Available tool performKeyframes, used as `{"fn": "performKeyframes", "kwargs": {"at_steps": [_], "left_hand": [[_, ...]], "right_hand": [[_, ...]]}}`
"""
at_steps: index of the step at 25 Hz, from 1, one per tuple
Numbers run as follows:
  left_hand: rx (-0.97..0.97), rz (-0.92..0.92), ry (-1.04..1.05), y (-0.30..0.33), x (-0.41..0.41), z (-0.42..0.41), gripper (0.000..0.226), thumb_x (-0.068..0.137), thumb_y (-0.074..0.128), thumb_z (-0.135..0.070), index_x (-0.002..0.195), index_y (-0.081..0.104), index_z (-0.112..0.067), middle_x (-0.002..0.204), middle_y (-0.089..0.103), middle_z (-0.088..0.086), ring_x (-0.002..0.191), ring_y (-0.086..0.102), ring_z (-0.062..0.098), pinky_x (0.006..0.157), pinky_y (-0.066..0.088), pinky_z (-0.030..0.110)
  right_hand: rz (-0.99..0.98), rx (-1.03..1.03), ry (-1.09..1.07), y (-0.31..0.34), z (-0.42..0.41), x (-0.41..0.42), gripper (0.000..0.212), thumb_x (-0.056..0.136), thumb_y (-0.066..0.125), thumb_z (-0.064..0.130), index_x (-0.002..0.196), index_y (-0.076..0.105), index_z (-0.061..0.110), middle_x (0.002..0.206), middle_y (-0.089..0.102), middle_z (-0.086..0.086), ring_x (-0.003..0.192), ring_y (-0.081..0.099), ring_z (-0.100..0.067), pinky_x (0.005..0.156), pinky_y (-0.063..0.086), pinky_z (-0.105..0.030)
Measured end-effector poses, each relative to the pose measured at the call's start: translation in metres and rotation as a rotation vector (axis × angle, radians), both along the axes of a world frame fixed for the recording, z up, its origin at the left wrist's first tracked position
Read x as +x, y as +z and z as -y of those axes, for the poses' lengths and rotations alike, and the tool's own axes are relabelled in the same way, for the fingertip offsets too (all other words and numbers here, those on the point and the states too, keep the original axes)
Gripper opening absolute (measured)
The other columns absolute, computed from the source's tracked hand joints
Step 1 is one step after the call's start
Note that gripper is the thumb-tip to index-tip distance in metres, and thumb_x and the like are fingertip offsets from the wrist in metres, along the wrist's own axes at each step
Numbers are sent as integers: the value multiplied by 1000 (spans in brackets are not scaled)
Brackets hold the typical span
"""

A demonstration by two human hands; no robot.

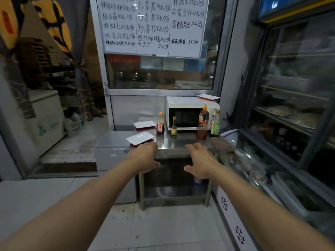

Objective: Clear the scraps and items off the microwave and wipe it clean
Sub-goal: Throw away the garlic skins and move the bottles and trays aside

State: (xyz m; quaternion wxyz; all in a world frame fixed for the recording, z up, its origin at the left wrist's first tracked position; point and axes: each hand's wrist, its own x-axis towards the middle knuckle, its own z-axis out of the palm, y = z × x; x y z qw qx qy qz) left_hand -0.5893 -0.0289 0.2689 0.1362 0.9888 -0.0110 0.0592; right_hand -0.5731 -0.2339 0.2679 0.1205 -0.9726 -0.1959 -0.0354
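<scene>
Fingers of my left hand (145,156) and right hand (200,161) loosely spread, holding nothing, at steel table (181,142) front edge | microwave (188,113) at table's rear, white tray (208,97) on top | four bottles (203,122) before it | bare steel between hands and bottles.

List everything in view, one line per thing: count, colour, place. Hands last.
microwave: 1, white, back of steel table
steel table: 1, silver, centre
plate on microwave: 1, white with red rim, top right corner
plates on table: 2, white, left of the bottles
sauce bottles: 4, dark, green and red, in front of microwave
brown cloth: 1, table's right edge
menu whiteboard: 1, white, above window
chest freezer: 1, white, far left
display fridge: 1, glass-fronted, right
left hand: open, held out toward the table's front edge
right hand: open, likewise
</scene>
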Motion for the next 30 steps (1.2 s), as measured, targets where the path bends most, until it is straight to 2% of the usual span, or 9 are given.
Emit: {"fn": "performKeyframes", "kwargs": {"at_steps": [10, 14, 22, 30], "left_hand": [[-23, -35, -64, -13, 142, -44, 66, 77, 71, -33, 135, 41, -19, 135, 51, 4, 121, 49, 23, 99, 44, 41], [-11, -33, -69, -19, 216, -50, 62, 77, 70, -34, 131, 44, -18, 129, 54, 5, 116, 52, 24, 96, 45, 41], [-25, -64, -3, -33, 355, -53, 63, 78, 71, -34, 133, 44, -18, 132, 54, 5, 117, 53, 24, 96, 46, 38], [-42, -116, -39, -56, 462, -56, 58, 78, 71, -36, 128, 47, -16, 128, 56, 6, 115, 54, 25, 96, 45, 40]], "right_hand": [[-19, 4, -61, -7, -43, 140, 70, 83, 65, 34, 141, 28, 17, 143, 30, -9, 133, 29, -29, 108, 34, -41], [-35, 32, -52, -13, -48, 218, 71, 85, 64, 33, 143, 27, 17, 144, 29, -10, 134, 29, -30, 106, 35, -41], [-72, 54, -16, -16, -50, 372, 73, 85, 65, 29, 144, 25, 15, 146, 27, -10, 136, 29, -29, 108, 35, -41], [-124, 66, -71, -36, -45, 465, 72, 87, 63, 33, 145, 23, 16, 146, 28, -11, 134, 32, -29, 107, 36, -39]]}}
